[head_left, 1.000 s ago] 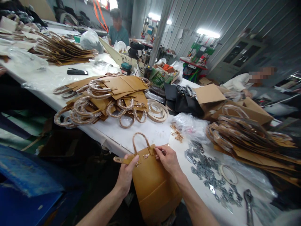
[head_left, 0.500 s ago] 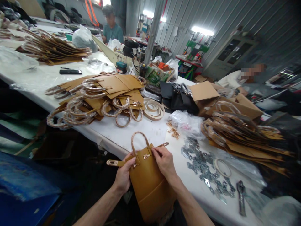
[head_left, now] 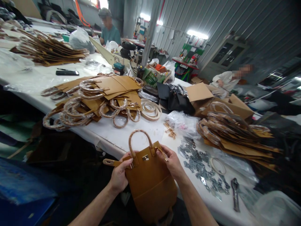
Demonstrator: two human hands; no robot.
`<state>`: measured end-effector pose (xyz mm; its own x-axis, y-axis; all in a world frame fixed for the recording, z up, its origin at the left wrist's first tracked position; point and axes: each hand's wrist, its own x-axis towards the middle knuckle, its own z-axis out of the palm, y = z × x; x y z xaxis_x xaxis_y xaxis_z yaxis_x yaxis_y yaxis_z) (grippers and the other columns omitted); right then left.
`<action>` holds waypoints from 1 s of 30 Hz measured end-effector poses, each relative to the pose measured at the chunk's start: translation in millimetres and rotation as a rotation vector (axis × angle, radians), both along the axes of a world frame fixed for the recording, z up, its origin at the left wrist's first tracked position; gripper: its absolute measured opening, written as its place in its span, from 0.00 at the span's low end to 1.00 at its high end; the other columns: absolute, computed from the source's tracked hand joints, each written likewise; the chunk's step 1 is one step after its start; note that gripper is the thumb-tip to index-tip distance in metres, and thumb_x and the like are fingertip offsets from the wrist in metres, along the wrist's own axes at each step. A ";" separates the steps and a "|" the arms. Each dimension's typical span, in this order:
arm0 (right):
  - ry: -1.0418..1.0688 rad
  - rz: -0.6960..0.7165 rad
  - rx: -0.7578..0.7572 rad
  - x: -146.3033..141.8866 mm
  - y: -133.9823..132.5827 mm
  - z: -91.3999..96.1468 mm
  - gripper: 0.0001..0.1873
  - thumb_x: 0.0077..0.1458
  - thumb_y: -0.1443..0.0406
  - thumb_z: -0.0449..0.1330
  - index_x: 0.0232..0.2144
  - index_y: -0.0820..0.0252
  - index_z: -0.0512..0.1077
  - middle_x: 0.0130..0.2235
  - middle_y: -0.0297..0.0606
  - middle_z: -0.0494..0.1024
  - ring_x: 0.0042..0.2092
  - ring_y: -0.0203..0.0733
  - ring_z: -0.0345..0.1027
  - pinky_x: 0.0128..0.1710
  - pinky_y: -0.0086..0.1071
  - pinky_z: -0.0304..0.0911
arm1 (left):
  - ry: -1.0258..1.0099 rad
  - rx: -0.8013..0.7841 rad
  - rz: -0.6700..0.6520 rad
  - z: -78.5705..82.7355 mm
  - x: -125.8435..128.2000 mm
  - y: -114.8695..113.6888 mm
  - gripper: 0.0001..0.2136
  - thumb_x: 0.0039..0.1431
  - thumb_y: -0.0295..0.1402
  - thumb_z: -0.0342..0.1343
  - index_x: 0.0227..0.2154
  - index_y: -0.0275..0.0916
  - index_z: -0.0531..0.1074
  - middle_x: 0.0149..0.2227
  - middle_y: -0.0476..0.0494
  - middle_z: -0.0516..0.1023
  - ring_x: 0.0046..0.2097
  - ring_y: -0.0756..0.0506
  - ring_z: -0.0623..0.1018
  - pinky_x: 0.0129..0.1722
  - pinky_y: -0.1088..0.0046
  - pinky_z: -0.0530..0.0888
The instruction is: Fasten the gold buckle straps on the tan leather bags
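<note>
A tan leather handbag hangs in front of me, just off the table's near edge, its wrapped handle standing up. My left hand grips its upper left corner, thumb on the front by a strap end with a metal plate that sticks out leftward. At the upper right corner, my right hand is closed on the bag, its fingers at the right strap, which now points down across the front. A metal turn-lock plate sits at the top middle of the front panel.
Flat tan bag pieces with handles lie piled at the back left, more at the right. Metal plates, gold fittings, pliers and a tape ring lie on the table. Two people work farther off.
My right hand has shifted slightly right along the bag's top, and the right strap end has swung from pointing outward to lying down over the front. The bag has opened out wider.
</note>
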<state>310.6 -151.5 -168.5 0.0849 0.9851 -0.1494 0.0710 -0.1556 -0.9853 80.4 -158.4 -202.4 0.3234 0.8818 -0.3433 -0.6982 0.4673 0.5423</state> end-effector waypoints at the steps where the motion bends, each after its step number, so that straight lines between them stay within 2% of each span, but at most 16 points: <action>1: -0.010 0.018 0.019 -0.1 -1.9 5.3 0.31 0.53 0.45 0.69 0.52 0.59 0.77 0.49 0.46 0.82 0.49 0.55 0.77 0.51 0.44 0.75 | -0.002 0.007 -0.017 2.1 -0.1 0.2 0.17 0.54 0.35 0.67 0.47 0.38 0.80 0.44 0.41 0.85 0.46 0.39 0.83 0.48 0.66 0.77; 6: -0.083 -0.070 0.109 -1.1 -15.6 20.2 0.21 0.57 0.50 0.69 0.46 0.56 0.80 0.45 0.40 0.84 0.45 0.50 0.77 0.48 0.38 0.73 | -0.013 0.005 -0.021 10.2 4.4 0.1 0.17 0.54 0.35 0.68 0.47 0.38 0.80 0.45 0.41 0.85 0.46 0.39 0.83 0.49 0.65 0.77; 9: -0.102 -0.105 0.133 0.8 -29.8 23.7 0.20 0.59 0.51 0.69 0.48 0.57 0.79 0.45 0.41 0.84 0.44 0.48 0.78 0.43 0.35 0.74 | -0.010 -0.008 -0.010 13.6 13.0 0.4 0.18 0.54 0.35 0.69 0.48 0.39 0.78 0.46 0.43 0.84 0.47 0.41 0.82 0.50 0.68 0.77; 11: -0.160 -0.170 0.159 5.8 -44.0 28.1 0.21 0.59 0.52 0.69 0.50 0.57 0.78 0.46 0.42 0.84 0.44 0.49 0.79 0.42 0.35 0.76 | 0.026 0.012 -0.007 14.6 18.7 -0.3 0.21 0.56 0.39 0.69 0.51 0.40 0.75 0.47 0.43 0.83 0.47 0.42 0.81 0.49 0.68 0.76; 13: -0.295 -0.294 0.212 13.5 -61.8 36.0 0.23 0.59 0.52 0.68 0.51 0.57 0.77 0.47 0.43 0.84 0.45 0.51 0.80 0.44 0.37 0.77 | 0.180 0.060 0.055 14.5 21.6 -3.8 0.23 0.56 0.43 0.70 0.51 0.40 0.73 0.45 0.43 0.82 0.46 0.42 0.80 0.48 0.68 0.76; 16: -0.643 -0.514 0.316 21.6 -90.2 54.3 0.25 0.59 0.49 0.67 0.52 0.56 0.77 0.46 0.43 0.85 0.43 0.53 0.81 0.41 0.39 0.78 | 0.569 0.173 0.185 17.2 19.5 -17.2 0.19 0.51 0.41 0.74 0.39 0.40 0.74 0.33 0.49 0.76 0.36 0.47 0.76 0.38 0.76 0.73; 18: -0.926 -0.597 0.409 18.1 -105.0 67.2 0.23 0.61 0.49 0.64 0.51 0.55 0.77 0.43 0.42 0.85 0.37 0.53 0.82 0.36 0.40 0.77 | 0.651 0.324 0.082 25.0 17.5 -30.1 0.14 0.51 0.37 0.74 0.35 0.40 0.75 0.31 0.49 0.74 0.33 0.48 0.74 0.34 0.76 0.72; 19: -1.045 -0.604 0.467 12.9 -109.9 72.6 0.21 0.63 0.50 0.63 0.52 0.53 0.77 0.43 0.41 0.86 0.36 0.52 0.82 0.34 0.40 0.77 | 0.598 0.418 -0.036 30.6 17.7 -36.8 0.15 0.51 0.35 0.74 0.39 0.41 0.78 0.37 0.45 0.78 0.37 0.45 0.77 0.38 0.74 0.75; 20: -1.132 -0.581 0.529 5.7 -113.1 76.9 0.19 0.64 0.53 0.62 0.53 0.52 0.76 0.43 0.40 0.86 0.36 0.51 0.82 0.34 0.39 0.77 | 0.503 0.511 -0.158 36.7 19.0 -43.4 0.20 0.50 0.34 0.74 0.47 0.42 0.79 0.46 0.39 0.80 0.46 0.40 0.79 0.47 0.70 0.77; 21: -1.184 -0.537 0.589 -3.0 -114.5 79.7 0.18 0.65 0.57 0.61 0.56 0.49 0.74 0.45 0.38 0.85 0.37 0.50 0.82 0.35 0.39 0.77 | 0.389 0.584 -0.258 42.4 21.6 -49.5 0.31 0.48 0.32 0.75 0.56 0.44 0.76 0.57 0.36 0.76 0.56 0.34 0.77 0.57 0.64 0.74; 22: -1.209 -0.479 0.646 -12.4 -114.5 81.2 0.21 0.66 0.60 0.61 0.60 0.47 0.71 0.47 0.36 0.85 0.40 0.49 0.82 0.37 0.38 0.78 | 0.272 0.628 -0.323 46.9 25.3 -55.2 0.41 0.45 0.31 0.77 0.64 0.47 0.69 0.66 0.35 0.69 0.66 0.30 0.70 0.66 0.57 0.68; 23: -1.219 -0.416 0.690 -22.1 -113.6 81.4 0.25 0.66 0.63 0.60 0.64 0.45 0.67 0.49 0.34 0.84 0.43 0.49 0.82 0.40 0.38 0.78 | 0.164 0.645 -0.350 49.6 29.7 -60.3 0.48 0.43 0.32 0.78 0.68 0.49 0.63 0.71 0.37 0.61 0.71 0.28 0.62 0.70 0.53 0.61; 24: -1.226 -0.361 0.723 -31.4 -112.4 80.4 0.29 0.66 0.66 0.60 0.67 0.43 0.64 0.51 0.33 0.83 0.45 0.49 0.82 0.43 0.40 0.78 | 0.081 0.632 -0.349 50.2 34.3 -64.8 0.51 0.42 0.34 0.79 0.70 0.51 0.60 0.72 0.38 0.58 0.73 0.28 0.57 0.72 0.50 0.56; 26: -1.248 -0.281 0.746 -47.8 -110.5 76.1 0.35 0.65 0.67 0.59 0.71 0.44 0.58 0.55 0.34 0.81 0.50 0.52 0.80 0.46 0.44 0.78 | 0.016 0.564 -0.294 46.7 42.0 -71.7 0.51 0.41 0.39 0.79 0.69 0.49 0.62 0.71 0.36 0.60 0.73 0.26 0.57 0.72 0.47 0.54; 28: -1.271 -0.238 0.740 -60.9 -110.8 70.1 0.38 0.64 0.67 0.58 0.73 0.47 0.54 0.57 0.38 0.79 0.52 0.56 0.78 0.46 0.48 0.77 | 0.020 0.478 -0.224 41.9 45.7 -75.4 0.48 0.41 0.42 0.79 0.67 0.46 0.66 0.68 0.33 0.67 0.71 0.25 0.60 0.72 0.47 0.56; 30: -1.244 -0.198 0.696 -71.3 -113.4 63.6 0.40 0.63 0.66 0.56 0.74 0.51 0.50 0.62 0.42 0.74 0.56 0.62 0.74 0.48 0.54 0.76 | -0.010 0.394 -0.184 40.7 45.0 -75.8 0.45 0.45 0.45 0.77 0.66 0.44 0.67 0.65 0.32 0.71 0.70 0.25 0.63 0.70 0.47 0.60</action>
<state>239.3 -265.0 -104.9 -0.0585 0.7826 0.6197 0.9603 0.2137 -0.1792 125.4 -234.2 -161.7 0.4891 0.8722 0.0120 -0.6291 0.3431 0.6975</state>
